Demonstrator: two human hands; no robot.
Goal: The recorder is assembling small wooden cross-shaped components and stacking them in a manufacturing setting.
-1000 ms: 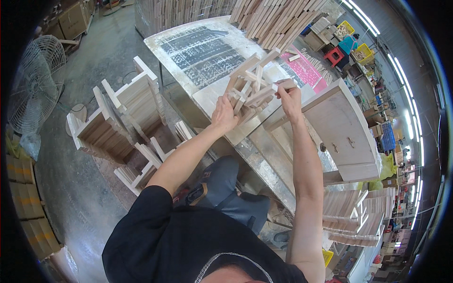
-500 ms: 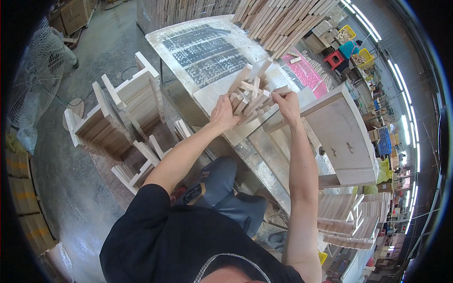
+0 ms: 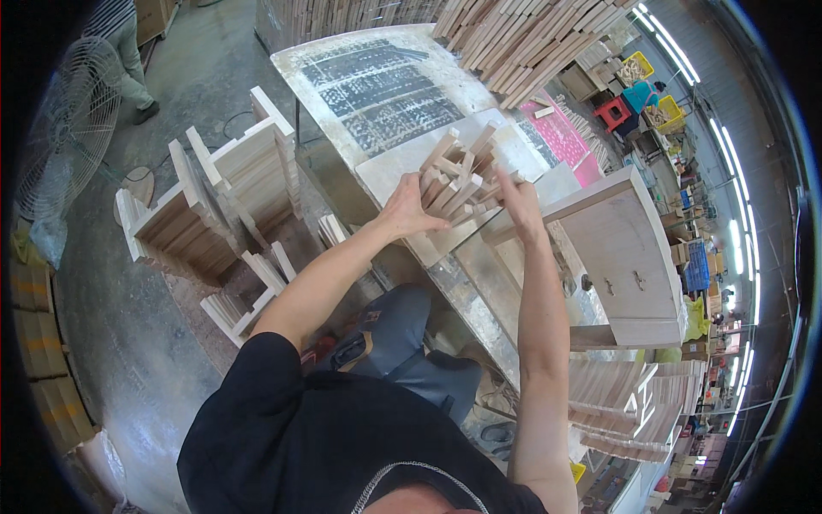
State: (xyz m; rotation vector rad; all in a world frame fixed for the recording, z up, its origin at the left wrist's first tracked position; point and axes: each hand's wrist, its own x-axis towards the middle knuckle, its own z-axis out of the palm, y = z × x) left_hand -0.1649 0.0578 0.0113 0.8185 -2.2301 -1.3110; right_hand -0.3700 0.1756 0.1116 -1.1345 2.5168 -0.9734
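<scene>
A loose bundle of short wooden sticks [image 3: 463, 182] stands on the light board in front of me, the pieces leaning at different angles. My left hand [image 3: 409, 210] is against the bundle's left side, fingers bent around it and thumb stretched across the near side. On the right side, my right hand [image 3: 521, 206] has its fingers extended alongside the sticks. Its fingertips are partly hidden. Under the bundle, the light board [image 3: 377, 176] lies on the worktable [image 3: 287, 64].
Tall stacked wood strips [image 3: 522, 43] rise behind the table. A curved wooden panel [image 3: 612, 248] stands right of my right forearm. Stacked wooden pieces [image 3: 184, 231] sit at left, near a floor fan [image 3: 73, 128]. A person's leg [image 3: 130, 68] shows at far left; another person [image 3: 638, 96] sits at far right.
The sticks have shifted and stand closer together. My right hand's fingers have gone from pinching a stick to extended, and the left thumb has spread out. More of the far-left person shows.
</scene>
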